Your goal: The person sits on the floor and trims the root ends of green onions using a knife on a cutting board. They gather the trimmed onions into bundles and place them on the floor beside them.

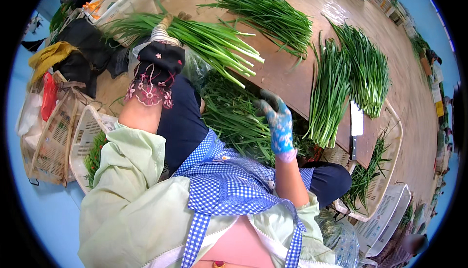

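One leafy bundle (214, 39), clasped left of the brown board (285, 80) by the left hand (163, 33), presumably keeping stems aligned; the right hand (278, 122), near the board, is half-spread.

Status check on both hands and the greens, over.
Left hand gripping a bunch of greens. Right hand apparently empty, near loose greens. Knife lying on board, off to the right.
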Motion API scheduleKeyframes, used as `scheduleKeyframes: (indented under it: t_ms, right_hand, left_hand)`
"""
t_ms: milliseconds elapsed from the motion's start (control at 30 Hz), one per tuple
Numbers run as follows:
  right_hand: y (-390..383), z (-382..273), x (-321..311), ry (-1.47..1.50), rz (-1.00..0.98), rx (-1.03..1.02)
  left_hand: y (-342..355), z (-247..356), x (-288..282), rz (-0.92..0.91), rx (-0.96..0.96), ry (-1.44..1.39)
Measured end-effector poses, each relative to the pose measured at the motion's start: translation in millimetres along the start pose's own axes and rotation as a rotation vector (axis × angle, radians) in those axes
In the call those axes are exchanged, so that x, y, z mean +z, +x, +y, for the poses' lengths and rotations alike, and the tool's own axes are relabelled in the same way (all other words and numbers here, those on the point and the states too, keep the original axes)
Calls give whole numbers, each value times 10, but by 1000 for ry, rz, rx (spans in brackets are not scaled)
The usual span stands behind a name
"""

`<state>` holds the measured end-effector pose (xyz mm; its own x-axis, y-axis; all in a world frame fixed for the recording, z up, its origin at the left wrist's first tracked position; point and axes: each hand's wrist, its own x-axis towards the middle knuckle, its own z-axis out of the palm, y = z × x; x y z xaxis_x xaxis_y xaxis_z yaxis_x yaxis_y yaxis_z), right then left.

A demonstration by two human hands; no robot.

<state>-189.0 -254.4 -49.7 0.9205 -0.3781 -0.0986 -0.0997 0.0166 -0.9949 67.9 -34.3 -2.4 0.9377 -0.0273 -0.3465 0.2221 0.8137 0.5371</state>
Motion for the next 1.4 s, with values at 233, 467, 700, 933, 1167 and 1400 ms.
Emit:
scheduleKeyframes:
  t_ms: [233, 467, 700, 933, 1167, 1400]
  right_hand:
    - [377, -73, 275, 700, -177, 377]
    - [119, 154, -109, 785, -261, 234]
    - [56, 244, 53, 183, -148, 68]
    - [347, -8, 312, 483, -101, 87]
    - [-322, 294, -286, 134, -514, 425]
    - [81, -174, -170, -700, 310, -609]
  left_hand:
    - [-3, -155, 115, 6, -177, 73]
    - [-72, -194, 143, 110, -108, 57]
    - [933, 168, -771, -199, -730, -15]
    - [265, -284, -221, 38, -289, -30]
    - [191, -69, -125, -348, -72, -118]
    - [1, -120, -14, -653, -206, -1]
